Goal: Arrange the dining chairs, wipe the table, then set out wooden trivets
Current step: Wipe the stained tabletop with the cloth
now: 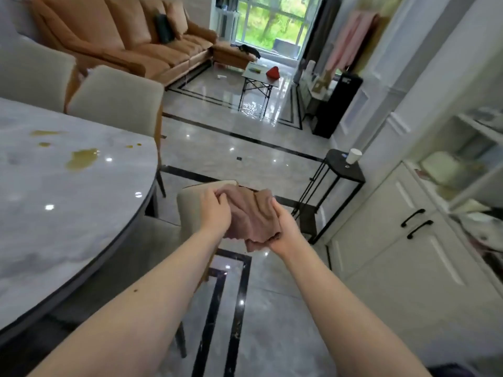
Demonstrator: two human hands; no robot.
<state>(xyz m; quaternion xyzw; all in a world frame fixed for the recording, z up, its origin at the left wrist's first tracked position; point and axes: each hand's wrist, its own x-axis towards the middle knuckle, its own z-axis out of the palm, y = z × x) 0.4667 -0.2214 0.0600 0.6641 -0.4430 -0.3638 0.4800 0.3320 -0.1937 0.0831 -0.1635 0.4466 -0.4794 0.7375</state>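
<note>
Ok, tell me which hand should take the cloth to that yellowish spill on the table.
Left, probably. Both the left hand and the right hand grip the brown cloth, but the marble table and its yellowish spill lie to the left, so the left hand has the shorter, uncrossed reach.

Bright daylight from the far window [268,21], glare on glossy floor [272,322], soft, edge-warped frame.

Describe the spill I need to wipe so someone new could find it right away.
Start at the round marble dining table on the left. Near its far right edge, in front of the two beige chairs, lies the biggest spill, a yellowish-brown puddle. The other stains beside it are smaller drops and a thin streak.
</note>
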